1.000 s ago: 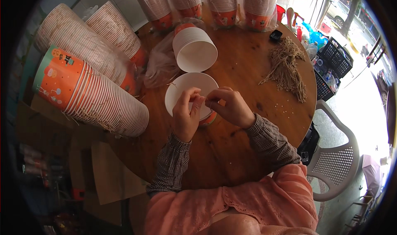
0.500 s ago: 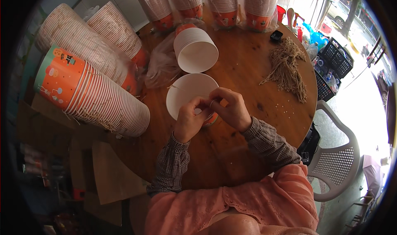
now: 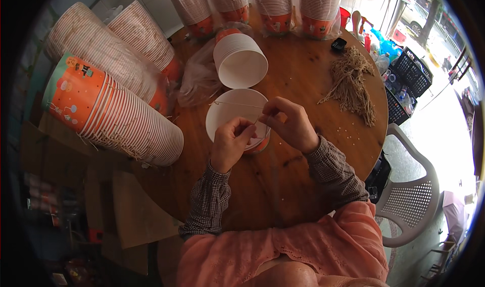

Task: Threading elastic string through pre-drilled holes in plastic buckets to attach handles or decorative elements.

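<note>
Where my hands meet: over the near tub (image 3: pixel 221 116), white inside, orange outside, its opening facing me.
Left hand (image 3: pixel 227 144): thumb and fingers pinched together on the cord, just in front of the tub's opening.
Right hand (image 3: pixel 292 125): fingers curled, fingertips gripping the cord above and right of my left.
Cord (image 3: pixel 235 103): thin, tan. Runs from the tub's left rim across the opening to my right fingertips; a short length spans the gap between my hands.
Nested tubs (image 3: pixel 242 68): just beyond the near tub, white opening toward me.
Clear bag (image 3: pixel 196 82): crumpled, left of the nested tubs.
Big stack (image 3: pixel 136 119): to my left, long row of white rims, orange print at its far-left end, loose cord ends sticking out along its lower side.
Wrapped stacks (image 3: pixel 271 7): four in clear plastic along the back of the table, two more at back left behind the big stack.
Cord pile (image 3: pixel 352 82): loose tan bundle, right side of the table, well apart from my hands.
Black item (image 3: pixel 338 44): small, just beyond the pile; too small to identify.
Table (image 3: pixel 313 186): round, brown wood, pale specks near the pile.
Chair (image 3: pixel 409 203): pale plastic, perforated, off the right edge.
</note>
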Available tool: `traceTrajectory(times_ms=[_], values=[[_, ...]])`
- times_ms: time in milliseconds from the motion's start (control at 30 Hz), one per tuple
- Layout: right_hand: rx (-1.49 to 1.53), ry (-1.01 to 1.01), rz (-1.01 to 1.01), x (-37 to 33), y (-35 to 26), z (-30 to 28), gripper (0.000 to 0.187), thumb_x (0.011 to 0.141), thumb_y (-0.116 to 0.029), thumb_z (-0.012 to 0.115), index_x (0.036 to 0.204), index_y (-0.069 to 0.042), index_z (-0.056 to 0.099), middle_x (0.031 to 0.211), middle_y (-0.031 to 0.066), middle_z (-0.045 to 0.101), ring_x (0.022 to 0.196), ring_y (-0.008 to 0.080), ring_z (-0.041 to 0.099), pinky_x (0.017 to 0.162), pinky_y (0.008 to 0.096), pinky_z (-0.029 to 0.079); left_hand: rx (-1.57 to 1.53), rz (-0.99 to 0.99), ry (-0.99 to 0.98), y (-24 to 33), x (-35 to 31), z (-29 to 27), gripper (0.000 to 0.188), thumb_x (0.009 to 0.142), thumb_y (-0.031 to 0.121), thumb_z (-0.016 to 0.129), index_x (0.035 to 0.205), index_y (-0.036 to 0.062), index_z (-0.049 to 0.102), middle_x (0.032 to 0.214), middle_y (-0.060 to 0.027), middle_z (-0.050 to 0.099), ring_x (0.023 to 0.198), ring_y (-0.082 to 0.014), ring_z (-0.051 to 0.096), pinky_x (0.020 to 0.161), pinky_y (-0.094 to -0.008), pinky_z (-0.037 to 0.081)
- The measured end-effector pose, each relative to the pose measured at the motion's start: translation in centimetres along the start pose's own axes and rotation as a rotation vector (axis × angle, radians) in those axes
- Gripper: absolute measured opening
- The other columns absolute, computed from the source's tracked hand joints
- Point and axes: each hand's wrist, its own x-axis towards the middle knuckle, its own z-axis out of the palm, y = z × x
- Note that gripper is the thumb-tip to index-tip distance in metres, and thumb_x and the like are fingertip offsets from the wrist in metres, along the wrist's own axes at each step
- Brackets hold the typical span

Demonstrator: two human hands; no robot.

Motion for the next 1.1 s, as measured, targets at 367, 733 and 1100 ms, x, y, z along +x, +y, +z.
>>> traceTrajectory(times_ms=[367, 733, 1100], values=[[-0.141, -0.054, -0.168, -0.4, -0.2, 0.3, 0.013, 0.079, 0.003, 0.063, 0.091, -0.002, 0.061, 0.086, 0.008, 0.063, 0.081, 0.022, 0.064, 0.071, 0.033, 0.051, -0.004, 0.106, -0.255, 1.0, -0.8, 0.5, 0.014, 0.09, 0.008, 0.064, 0.099, -0.0031, 0.066, 0.082, -0.0038, 0.068, 0.075, -0.0063, 0.06, 0.066, -0.0223, 0.048], [0.088, -0.107, -0.098, 0.6, 1.0, -1.8, 0.021, 0.081, -0.013, 0.071, 0.098, -0.002, 0.064, 0.088, 0.0104, 0.063, 0.091, 0.0252, 0.06, 0.08, 0.0353, 0.048, -0.263, -0.043, -0.004, 0.8, 0.0, -0.7, 0.016, 0.092, 0.012, 0.064, 0.099, -0.0023, 0.065, 0.083, -0.0038, 0.068, 0.072, -0.0052, 0.06, 0.069, -0.0194, 0.049], [-0.214, -0.147, -0.394, 0.6, 1.2, -0.1, 0.019, 0.078, -0.015, 0.076, 0.095, -0.008, 0.068, 0.086, 0.0037, 0.066, 0.087, 0.0214, 0.063, 0.106, 0.0453, 0.034, -0.388, 0.025, 0.028, -0.4, 0.3, -1.3, 0.018, 0.094, 0.013, 0.063, 0.102, -0.0023, 0.064, 0.084, -0.0036, 0.068, 0.073, -0.0055, 0.06, 0.069, -0.0192, 0.049]])
